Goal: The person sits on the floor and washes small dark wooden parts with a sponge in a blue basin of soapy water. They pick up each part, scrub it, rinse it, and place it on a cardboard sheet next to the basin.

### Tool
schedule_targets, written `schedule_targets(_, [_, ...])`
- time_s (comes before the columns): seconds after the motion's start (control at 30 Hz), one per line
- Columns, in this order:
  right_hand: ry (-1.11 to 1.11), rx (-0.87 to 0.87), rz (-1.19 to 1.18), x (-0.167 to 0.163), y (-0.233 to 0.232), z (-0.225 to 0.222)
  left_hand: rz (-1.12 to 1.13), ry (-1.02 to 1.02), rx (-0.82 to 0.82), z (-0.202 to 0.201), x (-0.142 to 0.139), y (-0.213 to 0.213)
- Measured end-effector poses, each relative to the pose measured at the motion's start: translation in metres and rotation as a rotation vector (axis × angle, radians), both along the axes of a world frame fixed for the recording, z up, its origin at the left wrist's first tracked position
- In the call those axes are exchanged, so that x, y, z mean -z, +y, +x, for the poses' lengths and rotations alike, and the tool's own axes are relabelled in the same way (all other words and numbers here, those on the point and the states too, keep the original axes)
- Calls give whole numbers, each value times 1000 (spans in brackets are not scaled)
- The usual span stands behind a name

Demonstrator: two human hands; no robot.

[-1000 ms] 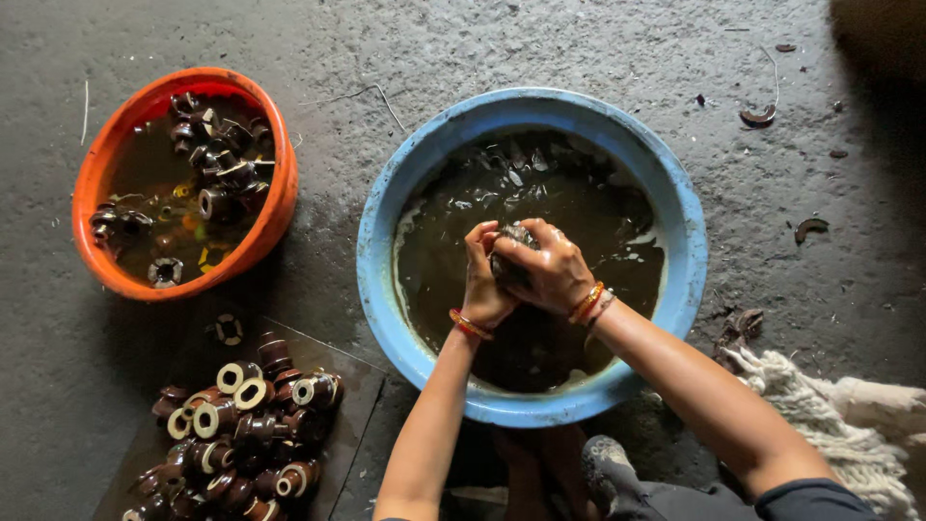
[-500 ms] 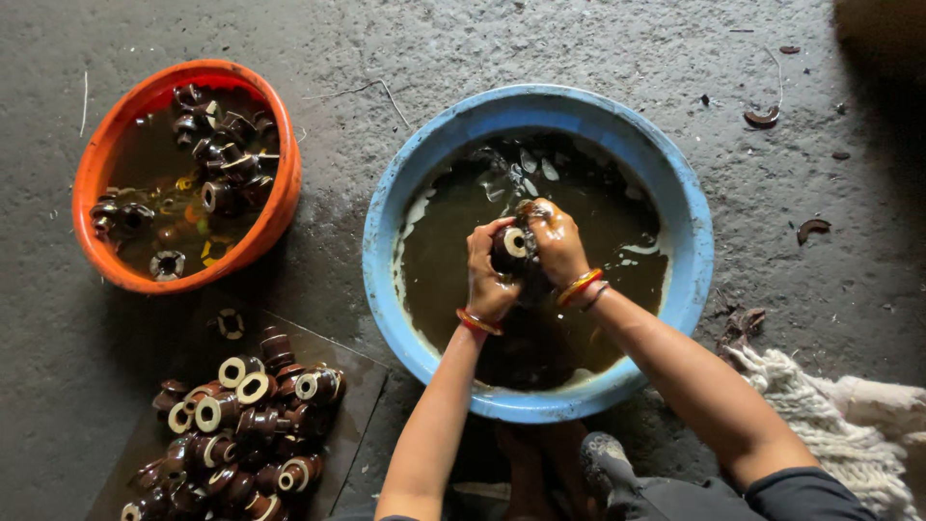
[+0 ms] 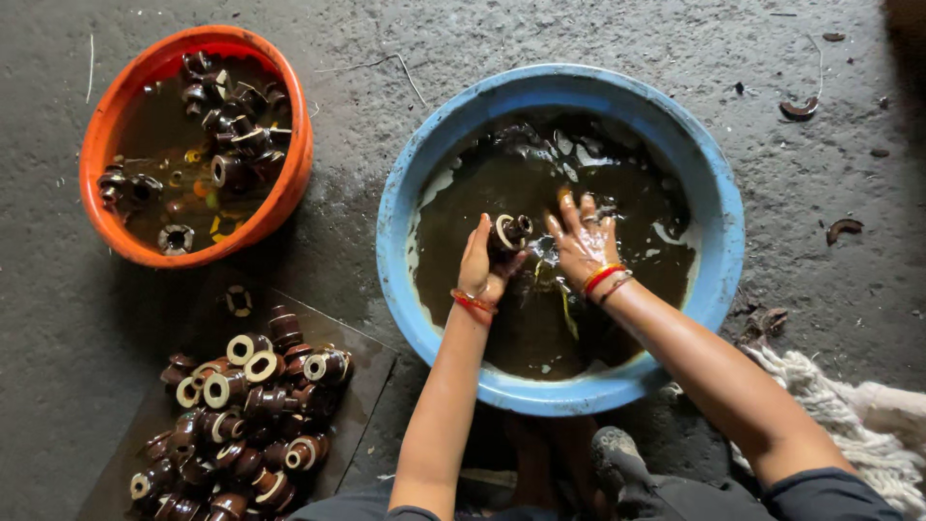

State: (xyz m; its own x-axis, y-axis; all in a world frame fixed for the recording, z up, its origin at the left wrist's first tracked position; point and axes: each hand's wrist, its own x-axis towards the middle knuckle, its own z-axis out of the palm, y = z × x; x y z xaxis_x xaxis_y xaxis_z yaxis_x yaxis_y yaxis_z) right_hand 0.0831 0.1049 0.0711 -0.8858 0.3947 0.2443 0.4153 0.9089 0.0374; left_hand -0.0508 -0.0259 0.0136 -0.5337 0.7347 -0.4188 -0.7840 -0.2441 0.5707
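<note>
My left hand (image 3: 482, 265) grips a dark brown spool-shaped ceramic piece (image 3: 509, 233) with a pale rim, held just above murky brown water in a blue basin (image 3: 719, 289). My right hand (image 3: 582, 239) is wet, fingers spread, hovering over the water right beside the piece and apart from it. Both wrists carry red and orange bangles.
An orange basin (image 3: 289, 183) at upper left holds dark water and several similar brown pieces. A pile of the same pieces (image 3: 246, 405) lies on a dark board at lower left. A whitish rag (image 3: 849, 425) lies at lower right. Scraps dot the grey concrete floor.
Both hands were rubbing the piece together over the water. Now my right hand has let go and opened, while my left hand keeps holding the piece.
</note>
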Motion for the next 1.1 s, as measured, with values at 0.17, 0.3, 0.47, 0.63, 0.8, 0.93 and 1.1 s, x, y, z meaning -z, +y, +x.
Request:
schedule_targets(0.17, [93, -181, -406, 10, 22, -6, -68, -79, 1, -6, 32, 3])
schedule_targets(0.3, [528, -260, -964, -22, 21, -8, -357, 10, 0, -3, 37, 9])
schedule_targets(0.47, [490, -787, -152, -70, -17, -8, -219, -275, 65, -11, 48, 12])
schedule_targets(0.63, [309, -515, 349, -75, -32, -12, -303, 510, -85, -12, 56, 11])
schedule_targets(0.8, [194, -401, 42, -57, -24, -18, -435, 1050, -248, 9, 8, 12])
schedule_targets(0.93, [99, -410, -360, -59, -8, -25, -386, 1194, -320, 21, -49, 5])
schedule_targets(1.1, [47, -518, -923, -69, 17, -37, -345, 1347, -353, 25, -56, -7])
